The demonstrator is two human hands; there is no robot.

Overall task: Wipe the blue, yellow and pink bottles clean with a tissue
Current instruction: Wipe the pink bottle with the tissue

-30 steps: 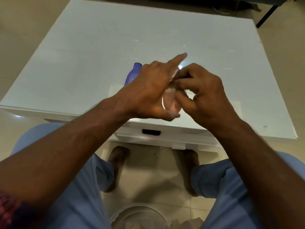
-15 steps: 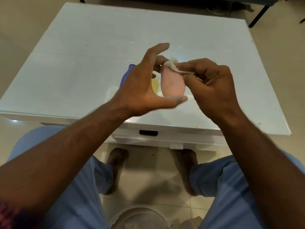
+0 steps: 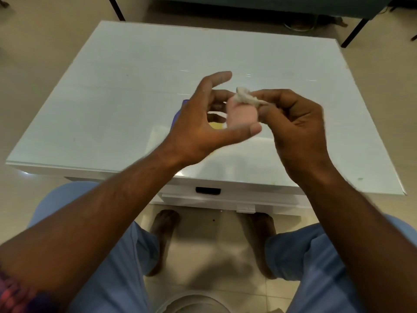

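My left hand holds the pink bottle above the table, thumb under its lower end and fingers behind it, index finger raised. My right hand pinches a crumpled white tissue against the bottle's top. Behind my left hand, slivers of the blue bottle and the yellow bottle lie on the table, mostly hidden.
The white glass-topped table has a drawer handle at its near edge. My knees and bare feet are below it. A white bin rim sits between my legs. Dark furniture legs stand beyond the table.
The pink bottle has come into view between my hands, turned upright. My right hand has brought the tissue up onto the bottle's top. The view has tilted slightly.
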